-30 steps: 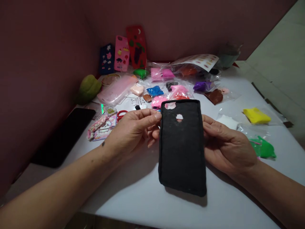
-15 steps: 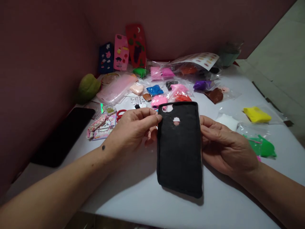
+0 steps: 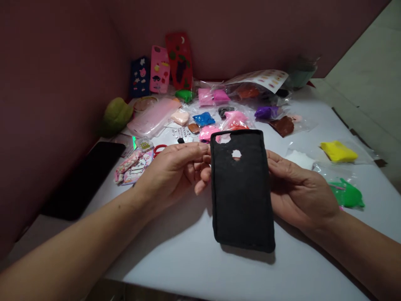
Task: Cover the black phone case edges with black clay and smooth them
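A black phone case (image 3: 241,192) with a rough, clay-coated back and two small holes near its top is held upright above the white table (image 3: 188,255). My left hand (image 3: 175,171) grips its upper left edge, thumb along the rim and fingers curled behind. My right hand (image 3: 297,188) holds the right edge, thumb on the rim and fingers hidden behind the case.
Bags of coloured clay lie behind: yellow (image 3: 338,151), green (image 3: 346,194), blue (image 3: 203,119), purple (image 3: 266,112), brown (image 3: 283,125), pink (image 3: 208,133). Three decorated cases (image 3: 159,69) lean on the wall. A black phone (image 3: 83,179), red scissors (image 3: 159,149) and stickers (image 3: 136,165) lie at left.
The case tilted a little left, then swung back right and rose slightly. Both hands kept their grip on its edges.
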### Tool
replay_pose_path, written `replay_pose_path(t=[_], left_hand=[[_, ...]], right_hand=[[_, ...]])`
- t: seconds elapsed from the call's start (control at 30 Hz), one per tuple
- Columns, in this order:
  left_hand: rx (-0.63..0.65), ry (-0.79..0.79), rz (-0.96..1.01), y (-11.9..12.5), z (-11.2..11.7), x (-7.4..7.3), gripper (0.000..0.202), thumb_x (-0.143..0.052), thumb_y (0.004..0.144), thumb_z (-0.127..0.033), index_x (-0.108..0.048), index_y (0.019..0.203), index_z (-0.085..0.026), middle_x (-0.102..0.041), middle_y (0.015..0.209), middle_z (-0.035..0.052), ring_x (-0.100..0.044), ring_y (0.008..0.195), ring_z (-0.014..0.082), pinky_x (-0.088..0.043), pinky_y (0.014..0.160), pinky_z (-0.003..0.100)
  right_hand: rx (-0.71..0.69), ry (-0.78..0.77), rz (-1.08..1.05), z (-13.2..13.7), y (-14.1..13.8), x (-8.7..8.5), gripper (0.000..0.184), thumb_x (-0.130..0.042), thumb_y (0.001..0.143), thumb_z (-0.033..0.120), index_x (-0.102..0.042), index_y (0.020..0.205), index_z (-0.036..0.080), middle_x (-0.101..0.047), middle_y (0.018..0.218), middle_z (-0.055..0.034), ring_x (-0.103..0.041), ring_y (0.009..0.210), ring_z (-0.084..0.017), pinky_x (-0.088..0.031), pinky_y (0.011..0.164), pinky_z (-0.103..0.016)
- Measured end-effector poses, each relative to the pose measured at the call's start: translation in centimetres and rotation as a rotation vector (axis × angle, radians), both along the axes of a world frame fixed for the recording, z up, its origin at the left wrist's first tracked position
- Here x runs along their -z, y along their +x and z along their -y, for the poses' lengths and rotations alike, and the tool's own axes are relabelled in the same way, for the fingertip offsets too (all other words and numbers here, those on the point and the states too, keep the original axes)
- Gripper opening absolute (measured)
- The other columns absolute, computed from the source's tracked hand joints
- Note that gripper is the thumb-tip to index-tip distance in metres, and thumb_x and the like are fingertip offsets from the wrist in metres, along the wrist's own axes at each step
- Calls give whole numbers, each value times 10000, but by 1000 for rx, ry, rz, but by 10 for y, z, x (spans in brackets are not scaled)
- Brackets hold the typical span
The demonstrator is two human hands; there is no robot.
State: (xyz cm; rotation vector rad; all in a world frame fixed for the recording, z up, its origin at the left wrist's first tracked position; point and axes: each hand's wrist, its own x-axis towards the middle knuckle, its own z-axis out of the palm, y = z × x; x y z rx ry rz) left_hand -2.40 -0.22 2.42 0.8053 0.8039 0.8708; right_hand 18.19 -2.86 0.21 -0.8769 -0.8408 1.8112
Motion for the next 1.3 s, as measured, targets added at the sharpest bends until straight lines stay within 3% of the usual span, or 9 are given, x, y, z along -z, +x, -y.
replay_pose_path(t=[0.17,0.4,0.5,0.73,0.8,0.9,1.03,1.17,1.3], left_hand=[[12,-29,38,-1,0,3,171,-600,882,-173,-685,754,-97,-564,615,5,-529,483,68,-457,389,134],[18,-82,58,1,-1,6,158,-634,870,-172,-657,732,-98,-544,576,-4,-496,445,64,-447,370,130],[70,-114,60,3,1,9,156,-629,885,-200,-658,769,-99,-531,553,-6,-479,432,64,-445,371,130],[128,-111,54,9,7,12,210,-562,943,-256,-640,807,-117,-544,561,0,-478,436,66,-437,392,135],[130,-124,36,9,8,13,208,-572,936,-265,-630,797,-122,-552,556,4,-482,425,66,-427,402,137],[160,-148,34,10,11,15,204,-585,924,-265,-602,765,-138,-558,551,5,-483,411,69,-407,402,141],[191,-193,27,13,14,17,203,-576,919,-234,-583,741,-137,-532,545,-2,-464,412,68,-391,401,142],[235,-209,31,16,15,16,226,-554,927,-214,-577,719,-128,-527,535,1,-462,407,64,-402,419,146],[269,-236,14,19,16,15,214,-549,925,-206,-594,734,-122,-535,534,9,-441,398,62,-381,377,135]], right_hand=[[27,-120,-91,-2,-3,-3,226,-722,790,318,-728,985,204,-720,1107,-66,-673,1050,-237,-558,957,-388],[-127,-60,-211,-1,-2,-3,331,-514,950,376,-739,1083,173,-715,1173,-107,-660,1141,-264,-539,1000,-409],[-84,-8,-216,0,-2,-1,301,-561,934,331,-701,1145,167,-701,1209,-104,-653,1157,-252,-516,1035,-397],[-240,-11,-223,5,-5,-3,226,-583,934,204,-646,1145,156,-743,1067,-127,-733,958,-232,-580,892,-381],[-166,-42,-181,6,-5,-3,213,-669,880,189,-649,1089,158,-748,1022,-105,-737,901,-215,-595,838,-348],[-4,-102,-68,3,-1,-3,411,-820,739,191,-611,1093,194,-736,982,-62,-725,801,-193,-602,730,-318],[45,-59,78,-2,5,-6,542,-888,653,217,-599,1111,235,-704,970,-28,-685,710,-157,-568,629,-269],[-42,20,230,-6,12,-9,355,-876,663,235,-665,946,200,-681,825,-7,-634,639,-113,-514,591,-214],[-246,32,362,-12,20,-12,284,-842,679,287,-709,914,201,-714,833,-44,-662,699,-164,-503,619,-259]])
